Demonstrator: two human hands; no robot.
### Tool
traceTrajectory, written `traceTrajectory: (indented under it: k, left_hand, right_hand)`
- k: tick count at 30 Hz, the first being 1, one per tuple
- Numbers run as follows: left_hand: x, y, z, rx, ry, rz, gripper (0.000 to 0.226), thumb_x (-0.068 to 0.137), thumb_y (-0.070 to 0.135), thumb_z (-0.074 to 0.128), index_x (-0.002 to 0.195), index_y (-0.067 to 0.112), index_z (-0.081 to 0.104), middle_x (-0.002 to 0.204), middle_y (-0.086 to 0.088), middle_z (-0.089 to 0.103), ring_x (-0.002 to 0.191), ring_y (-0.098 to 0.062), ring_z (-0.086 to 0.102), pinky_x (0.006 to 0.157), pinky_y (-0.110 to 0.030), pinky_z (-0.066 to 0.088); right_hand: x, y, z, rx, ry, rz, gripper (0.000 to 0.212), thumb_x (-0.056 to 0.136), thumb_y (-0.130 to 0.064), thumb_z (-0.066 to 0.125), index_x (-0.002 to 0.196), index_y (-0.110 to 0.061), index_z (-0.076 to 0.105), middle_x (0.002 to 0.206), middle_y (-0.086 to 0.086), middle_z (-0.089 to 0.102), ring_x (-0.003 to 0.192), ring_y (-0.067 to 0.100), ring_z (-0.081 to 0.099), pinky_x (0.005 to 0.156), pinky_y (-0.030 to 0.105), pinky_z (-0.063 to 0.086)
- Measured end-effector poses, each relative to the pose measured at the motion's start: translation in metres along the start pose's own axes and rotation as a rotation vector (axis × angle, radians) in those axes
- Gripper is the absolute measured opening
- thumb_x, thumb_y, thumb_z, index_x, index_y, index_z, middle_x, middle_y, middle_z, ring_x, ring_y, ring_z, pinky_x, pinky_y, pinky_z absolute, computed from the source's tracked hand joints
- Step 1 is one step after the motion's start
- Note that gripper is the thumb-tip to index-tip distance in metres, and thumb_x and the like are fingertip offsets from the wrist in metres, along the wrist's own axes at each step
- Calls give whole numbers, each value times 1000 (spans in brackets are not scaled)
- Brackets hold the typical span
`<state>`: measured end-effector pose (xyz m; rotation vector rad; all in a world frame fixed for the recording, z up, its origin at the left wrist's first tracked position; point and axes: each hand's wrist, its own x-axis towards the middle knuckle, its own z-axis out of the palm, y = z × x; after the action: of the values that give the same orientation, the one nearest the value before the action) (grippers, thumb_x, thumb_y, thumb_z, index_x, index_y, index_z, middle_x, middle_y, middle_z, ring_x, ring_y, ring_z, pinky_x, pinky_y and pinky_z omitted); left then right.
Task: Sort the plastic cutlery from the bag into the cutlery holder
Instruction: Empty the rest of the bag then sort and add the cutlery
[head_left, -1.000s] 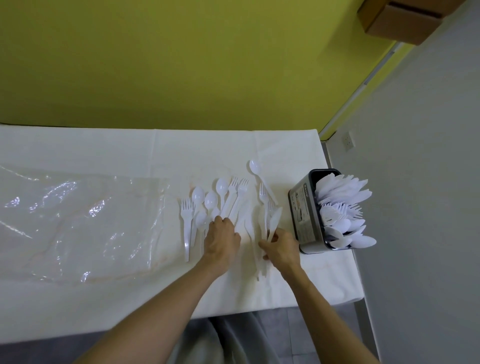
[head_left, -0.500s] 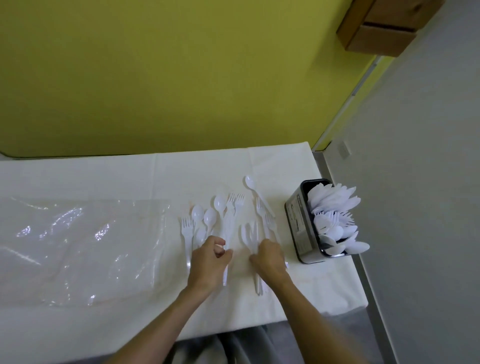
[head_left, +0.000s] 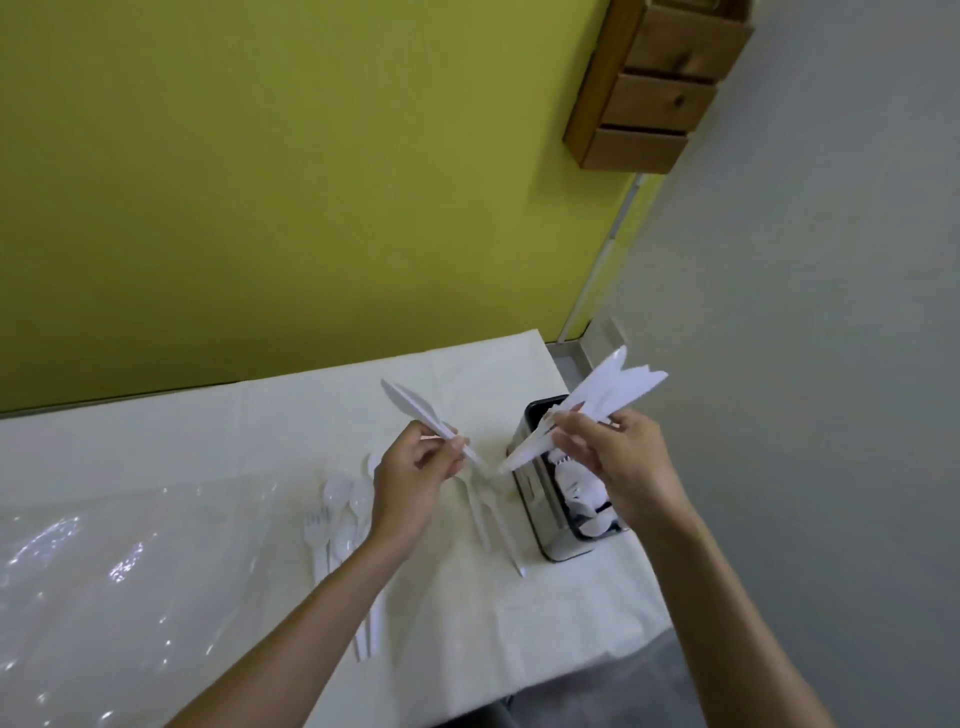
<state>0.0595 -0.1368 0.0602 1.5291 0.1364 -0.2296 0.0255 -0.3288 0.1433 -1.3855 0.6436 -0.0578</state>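
My left hand (head_left: 415, 480) is raised above the table and grips a white plastic knife (head_left: 415, 410) by its handle, blade pointing up and left. My right hand (head_left: 618, 462) is lifted too, closed on a small bunch of white plastic knives (head_left: 608, 397) fanned up and to the right, just above the dark metal cutlery holder (head_left: 553, 540). The holder stands near the table's right edge with white cutlery inside, partly hidden by my right hand. Loose spoons and forks (head_left: 340, 514) lie on the white tablecloth left of my left hand, and two more pieces (head_left: 493, 525) lie between my hands.
The clear plastic bag (head_left: 130, 566) lies flat on the left of the table (head_left: 571, 618). The table's right edge is just past the holder, beside a grey wall. A wooden drawer unit (head_left: 660, 88) hangs high on the yellow wall.
Both hands have risen off the table, each with knives picked from the spread. The camera has tilted upward, so the table sits lower in view.
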Motion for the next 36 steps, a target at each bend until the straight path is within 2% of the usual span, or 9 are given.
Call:
traceTrajectory:
  k: [4,8,11,16,21,25,28,33,36]
  left_hand:
    - [13,12,42,-16,-62,36,3,88,15,67,90,14,65,85,-6,76,85,-17,73,90,-47,55]
    - [20,12,71,106,-106,111,1,88,22,66,87,22,65,80,2,74,80,-12,72,86,-41,57]
    - [19,10,84,321,-123,221,6,89,24,65,87,19,63,80,5,70,78,-9,67,74,-23,53]
    - [19,-2,94,571,-154,385,8,92,17,60,96,10,63,92,-1,58,84,-16,61,74,-24,50]
    - [15,-13,94,689,-185,491,17,96,9,52,110,4,62,104,-3,48,85,-12,54,74,-14,39]
    - [15,-15,90,861,-254,565,19,96,4,46,112,5,56,113,-4,45,87,-17,57,73,-23,48]
    - [13,-16,87,910,-227,609,18,98,23,44,108,12,53,108,-8,57,91,-18,57,79,-33,48]
    - [14,-31,83,880,-249,551,22,101,17,36,113,18,54,103,11,46,99,-8,52,77,-12,37]
    - [12,-32,82,837,-234,514,24,101,14,40,118,12,57,109,2,53,101,-14,55,80,-12,40]
  right_hand:
    - [33,-9,-34,214,248,37,5,82,5,71,84,4,67,76,10,70,69,19,70,70,22,60]
    - [42,5,-37,-254,424,-182,7,77,-14,76,77,-8,73,69,1,74,70,15,72,69,26,56]
    - [36,11,-30,-623,340,-401,14,81,-23,76,73,-13,71,62,-9,66,62,3,64,56,6,42]
    - [45,22,-31,-922,268,-563,16,82,-29,76,87,-14,76,84,-4,62,91,16,37,67,19,26]
    - [57,29,-37,-1046,246,-486,39,72,-46,80,90,-12,74,96,-3,48,95,15,29,83,27,31]
    - [54,22,-40,-1016,129,-422,51,71,-50,78,108,-17,65,119,-6,51,112,15,34,90,31,28]
    - [45,12,-43,-870,-22,-485,44,72,-51,67,112,-34,64,127,-15,52,123,10,40,102,38,35]
    - [24,4,-29,-604,-113,-586,51,93,-45,58,139,-37,39,131,-15,59,121,-2,53,88,21,47]
    - [34,19,-21,-772,-65,-689,36,104,-34,35,132,-21,53,124,-4,64,122,9,55,111,32,36]
